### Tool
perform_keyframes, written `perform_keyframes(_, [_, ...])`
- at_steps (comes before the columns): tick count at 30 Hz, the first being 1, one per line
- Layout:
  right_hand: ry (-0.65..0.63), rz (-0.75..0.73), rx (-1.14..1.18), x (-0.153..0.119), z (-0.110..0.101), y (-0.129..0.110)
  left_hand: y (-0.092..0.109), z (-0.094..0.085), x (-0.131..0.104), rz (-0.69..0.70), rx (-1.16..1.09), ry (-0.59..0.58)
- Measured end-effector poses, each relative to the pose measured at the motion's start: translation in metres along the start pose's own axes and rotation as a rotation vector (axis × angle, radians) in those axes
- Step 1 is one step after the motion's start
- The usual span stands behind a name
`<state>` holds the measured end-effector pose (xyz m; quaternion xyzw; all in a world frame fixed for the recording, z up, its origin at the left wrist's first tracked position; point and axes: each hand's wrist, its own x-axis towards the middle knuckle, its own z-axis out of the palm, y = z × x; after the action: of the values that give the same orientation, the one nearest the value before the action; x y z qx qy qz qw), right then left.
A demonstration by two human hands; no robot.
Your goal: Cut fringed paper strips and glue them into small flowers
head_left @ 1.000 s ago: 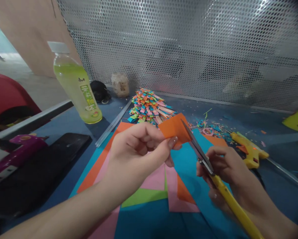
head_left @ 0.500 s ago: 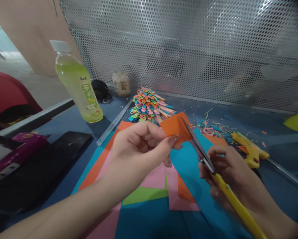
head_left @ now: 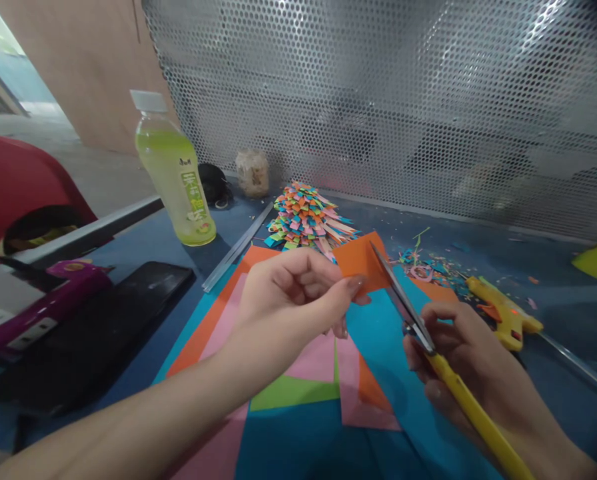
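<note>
Between thumb and fingers, my left hand [head_left: 308, 293] pinches a small piece of orange paper [head_left: 361, 263], held up in front of me. My right hand [head_left: 483, 367] grips a pair of scissors [head_left: 458, 390] with long yellow handles. The metal blades point up and away, lying along the right part of the orange paper. Whether they are cutting through it at this instant I cannot tell. Under both hands lie overlapping sheets of coloured paper [head_left: 298, 437] in blue, pink, orange and green.
Behind my hands stands a layered multicoloured paper cone [head_left: 306, 217]. Paper scraps [head_left: 433, 265] and a yellow glue gun [head_left: 506, 313] lie right. On the left are a drink bottle [head_left: 178, 183], a purple glue gun [head_left: 53, 303], a black phone [head_left: 148, 300] and clear glue sticks [head_left: 238, 247].
The whole view has shifted slightly, so the table things appear a little further right. Both hands keep their hold on the orange paper and the scissors, with barely any change between them.
</note>
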<state>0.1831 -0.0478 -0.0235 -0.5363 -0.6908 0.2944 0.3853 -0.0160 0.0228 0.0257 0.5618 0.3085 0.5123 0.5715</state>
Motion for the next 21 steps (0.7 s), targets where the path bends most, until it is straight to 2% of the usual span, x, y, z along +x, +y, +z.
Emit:
perform_keyframes(5, [-0.081,0.029,0.029,-0.001,-0.006,0.002,-0.001,-0.001,0.001,0.008,-0.018,-0.02])
perform_keyframes(8, [-0.051,0.043,0.021,0.0,-0.007,-0.001,0.0,-0.002,0.0,0.012,-0.016,-0.025])
perform_keyframes(11, [-0.102,0.008,0.032,0.001,-0.008,0.0,0.0,-0.002,0.0,0.007,-0.032,-0.024])
perform_keyframes(17, [-0.119,0.008,0.014,0.003,-0.009,0.007,-0.002,-0.003,0.002,0.02,-0.052,-0.039])
perform_keyframes(21, [-0.076,0.059,0.022,0.003,-0.004,-0.004,-0.003,-0.003,0.001,0.011,-0.085,-0.048])
